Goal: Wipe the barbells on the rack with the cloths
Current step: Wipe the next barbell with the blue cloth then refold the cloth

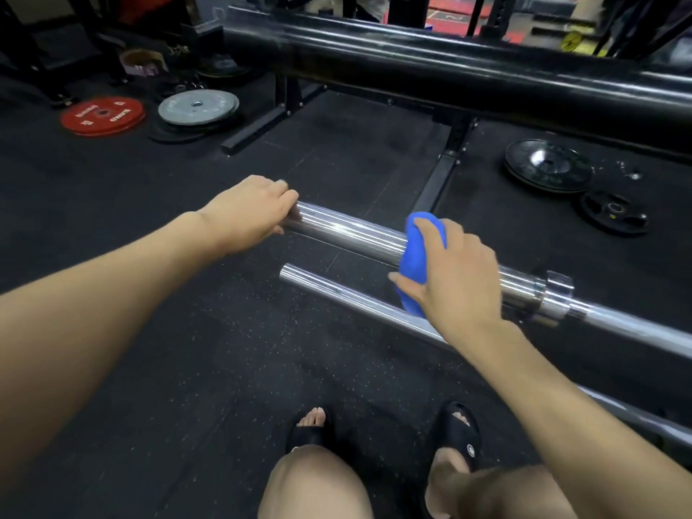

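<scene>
Gripping the near bar's [352,234] end with your left hand [251,211], your right hand [449,271] clasps the blue cloth [419,241] mid-sleeve; the other bars look unwiped.

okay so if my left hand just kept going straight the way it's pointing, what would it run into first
The left hand already grips the end of the upper chrome barbell sleeve and points along it, so it would slide up the sleeve into the blue cloth under the right hand.
</scene>
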